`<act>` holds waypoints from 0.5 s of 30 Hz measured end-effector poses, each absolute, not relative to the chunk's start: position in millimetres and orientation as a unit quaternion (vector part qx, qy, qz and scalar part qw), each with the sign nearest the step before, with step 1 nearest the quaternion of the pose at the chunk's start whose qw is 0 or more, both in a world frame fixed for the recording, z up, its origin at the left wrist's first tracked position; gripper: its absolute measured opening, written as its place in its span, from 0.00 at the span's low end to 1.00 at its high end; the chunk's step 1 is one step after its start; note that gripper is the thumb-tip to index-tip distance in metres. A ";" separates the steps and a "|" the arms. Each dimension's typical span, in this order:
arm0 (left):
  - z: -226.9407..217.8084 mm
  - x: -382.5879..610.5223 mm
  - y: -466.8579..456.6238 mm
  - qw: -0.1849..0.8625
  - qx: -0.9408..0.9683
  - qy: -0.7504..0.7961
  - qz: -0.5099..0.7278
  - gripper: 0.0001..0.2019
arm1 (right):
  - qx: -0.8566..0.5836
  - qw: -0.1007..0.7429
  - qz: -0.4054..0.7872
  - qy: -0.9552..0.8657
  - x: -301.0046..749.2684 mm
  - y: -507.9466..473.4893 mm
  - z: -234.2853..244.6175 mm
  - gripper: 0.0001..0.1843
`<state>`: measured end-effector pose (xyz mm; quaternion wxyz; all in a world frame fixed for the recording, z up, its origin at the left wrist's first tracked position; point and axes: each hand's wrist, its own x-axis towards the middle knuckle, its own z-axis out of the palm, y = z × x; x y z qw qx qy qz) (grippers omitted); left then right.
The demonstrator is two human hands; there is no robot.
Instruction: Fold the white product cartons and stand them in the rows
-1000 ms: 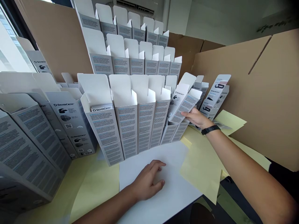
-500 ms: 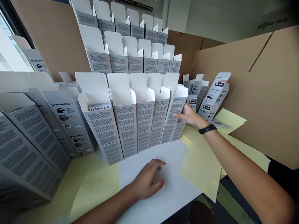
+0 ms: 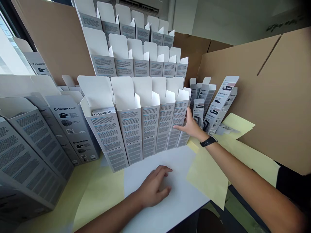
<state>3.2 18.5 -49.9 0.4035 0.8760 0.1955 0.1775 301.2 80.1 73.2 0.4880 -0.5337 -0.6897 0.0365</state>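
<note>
My right hand (image 3: 190,125), with a dark band at the wrist, is at the right end of the front row. Its thumb lies across the printed front of a tall white carton (image 3: 178,116), and its fingers wrap the carton's right side, partly hidden. Left of it stand several like cartons (image 3: 129,132), lids up. A printed insert (image 3: 104,111) reading "SilverCrest" shows inside the leftmost one. On the white sheet (image 3: 145,216) in front rests my left hand (image 3: 156,186), fingers loosely bent, thumb apart, holding nothing.
Two more rows of lidded-up cartons (image 3: 141,67) rise behind. Larger grey cartons (image 3: 65,126) crowd the left. Narrow printed boxes (image 3: 218,105) lean at right, near yellow paper (image 3: 209,171). Brown cardboard walls (image 3: 277,97) stand around.
My right hand has moved left and slightly down, with the end carton, which now stands straighter against its neighbour. The small printed box behind it shows more. My left hand has not moved.
</note>
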 end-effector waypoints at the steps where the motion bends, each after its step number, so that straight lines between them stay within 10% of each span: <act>1: -50.2 3.2 18.7 0.401 0.877 0.195 0.179 0.28 | -0.536 0.488 0.035 -0.688 300.1 79.6 70.6 0.65; 15: -52.0 3.9 20.6 0.379 0.889 0.183 0.183 0.25 | -0.551 0.485 0.048 -0.677 292.8 75.9 46.8 0.64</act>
